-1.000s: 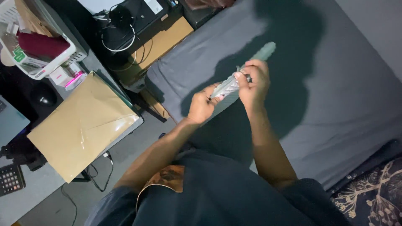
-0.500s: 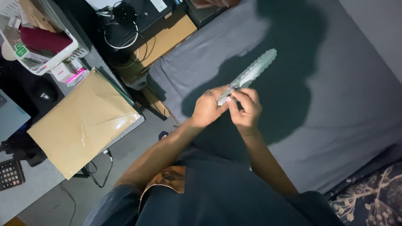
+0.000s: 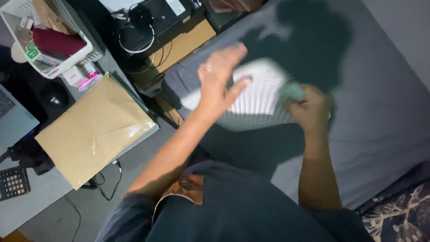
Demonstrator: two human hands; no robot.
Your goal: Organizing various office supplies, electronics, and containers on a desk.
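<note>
A pale striped cloth (image 3: 255,96), blurred by movement, was spread above the grey bed sheet (image 3: 380,112), near the sheet's edge closest to the desk. The left hand (image 3: 219,80) lay flat and open on the cloth's desk-side part, fingers spread. The right hand (image 3: 311,110) was closed around the cloth's far corner, gripping it. Away from the sheet, on the desk, lay a large brown envelope (image 3: 94,130); beyond that stood a white basket (image 3: 45,38) of papers. Black headphones (image 3: 139,20) rested on dark gear just off the sheet's corner.
</note>
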